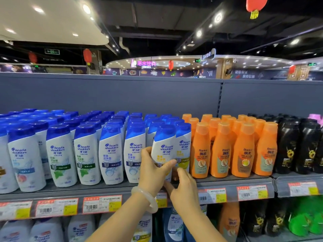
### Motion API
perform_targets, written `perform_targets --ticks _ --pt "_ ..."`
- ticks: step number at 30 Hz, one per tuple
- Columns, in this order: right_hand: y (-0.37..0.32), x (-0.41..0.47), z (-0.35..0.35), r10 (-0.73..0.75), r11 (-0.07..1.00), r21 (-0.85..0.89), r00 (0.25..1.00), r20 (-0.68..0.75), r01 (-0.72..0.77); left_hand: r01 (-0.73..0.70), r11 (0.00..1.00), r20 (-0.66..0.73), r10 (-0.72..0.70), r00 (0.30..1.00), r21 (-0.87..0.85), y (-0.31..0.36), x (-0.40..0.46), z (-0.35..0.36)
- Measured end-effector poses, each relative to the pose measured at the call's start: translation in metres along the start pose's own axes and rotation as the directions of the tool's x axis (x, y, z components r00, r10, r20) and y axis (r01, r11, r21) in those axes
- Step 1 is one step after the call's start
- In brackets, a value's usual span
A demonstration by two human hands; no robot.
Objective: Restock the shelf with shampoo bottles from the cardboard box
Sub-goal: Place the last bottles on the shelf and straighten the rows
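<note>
Head view puts you square in front of the grey shelf [111,189], its front edge lined with red and yellow price tags [102,204]. Blue-capped white shampoo bottles [61,154] fill the left and middle of it in rows running far back, orange bottles [222,151] stand to their right, and black bottles [288,147] sit at the right end. At the near edge, where white meets orange, your left hand [153,170] grips a yellow-labelled shampoo bottle [163,151], fingers curled round its left side and thumb across the front; it leans slightly right against a matching bottle [183,147] just beside it. Your right hand [183,191] reaches in below, fingers half curled at the bottles' bases; whether it actually holds either one is hard to tell, since the left hand covers the spot. A pale bangle [146,198] circles your left wrist. More bottles show on the lower shelf [279,239] near you.
</note>
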State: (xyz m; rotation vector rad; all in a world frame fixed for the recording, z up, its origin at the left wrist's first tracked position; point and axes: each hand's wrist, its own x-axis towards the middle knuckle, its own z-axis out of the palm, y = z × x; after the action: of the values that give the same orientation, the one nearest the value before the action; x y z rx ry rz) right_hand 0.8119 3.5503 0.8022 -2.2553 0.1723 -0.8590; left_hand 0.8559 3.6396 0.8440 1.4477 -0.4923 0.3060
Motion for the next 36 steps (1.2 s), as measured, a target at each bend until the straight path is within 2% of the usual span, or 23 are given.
perform_targets --ticks 12,17,20,22,24,26,36 --pt "0.001 0.0 0.002 -0.005 0.999 -0.037 1.0 0.0 0.005 0.017 0.995 0.024 -0.019 1.0 0.096 -0.005 -0.004 -0.002" --pt "0.001 0.0 0.002 -0.007 1.0 -0.017 1.0 0.011 0.007 0.028 0.968 0.054 -0.042 0.998 0.249 0.001 -0.004 -0.007" --pt "0.001 0.0 0.002 0.008 1.0 -0.003 1.0 0.023 -0.008 0.107 0.918 0.116 -0.163 0.98 0.382 0.011 -0.001 -0.015" --pt "0.0 0.001 0.002 0.019 1.0 0.007 1.0 0.022 -0.02 0.101 0.806 0.122 -0.21 0.97 0.584 0.017 0.0 -0.022" --pt "0.0 0.001 0.002 0.016 1.0 0.013 1.0 0.013 -0.017 0.045 0.653 0.084 -0.165 0.983 0.756 0.02 -0.001 -0.029" --pt "0.0 0.001 0.002 0.004 1.0 0.009 1.0 0.0 -0.004 0.026 0.595 0.042 -0.101 0.994 0.803 0.021 -0.004 -0.034" --pt "-0.008 0.004 0.008 -0.012 0.993 -0.119 0.999 -0.033 0.008 -0.004 0.6 0.008 -0.003 1.0 0.8 0.005 -0.011 -0.038"
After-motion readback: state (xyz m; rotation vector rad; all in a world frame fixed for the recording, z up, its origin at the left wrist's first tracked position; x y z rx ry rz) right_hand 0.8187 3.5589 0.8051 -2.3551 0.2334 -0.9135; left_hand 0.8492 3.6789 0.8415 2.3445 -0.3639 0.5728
